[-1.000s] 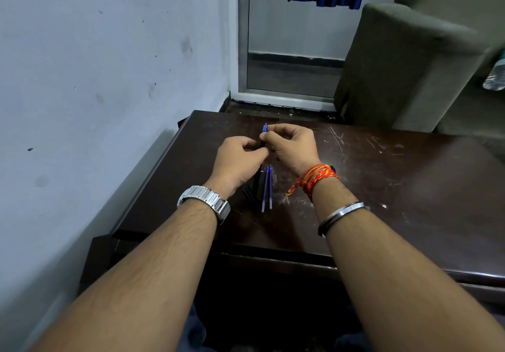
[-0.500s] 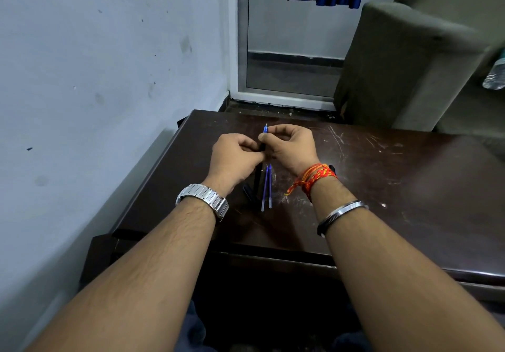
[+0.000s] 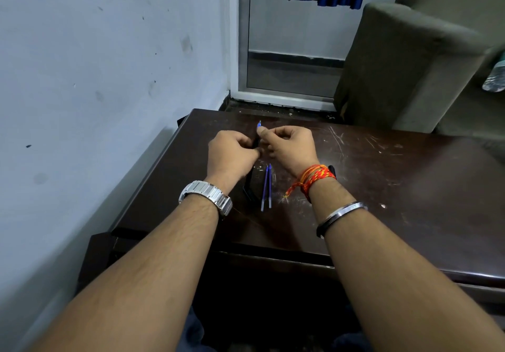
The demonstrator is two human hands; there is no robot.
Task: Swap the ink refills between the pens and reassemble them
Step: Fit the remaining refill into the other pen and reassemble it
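Note:
Both hands meet above the dark wooden table (image 3: 382,187). My left hand (image 3: 232,152) grips the dark barrel of a pen (image 3: 257,141), which stands nearly upright. My right hand (image 3: 289,146) pinches the pen's upper end, where a blue tip (image 3: 259,124) sticks out above the thumb. Two blue ink refills (image 3: 266,186) lie side by side on the table below my hands. A black pen part (image 3: 249,186) lies just left of them, partly hidden by my left wrist. Another black piece (image 3: 332,170) shows behind my right wrist.
A pale wall (image 3: 95,78) runs along the table's left edge. A grey upholstered chair (image 3: 404,70) stands beyond the far right corner, a glass door (image 3: 289,51) behind. A plastic bottle (image 3: 496,78) shows at the right edge. The tabletop is scratched.
My hands have drawn slightly apart on the pen; the right hand's thumb and finger have shifted up toward the blue tip. The refills on the table have not moved.

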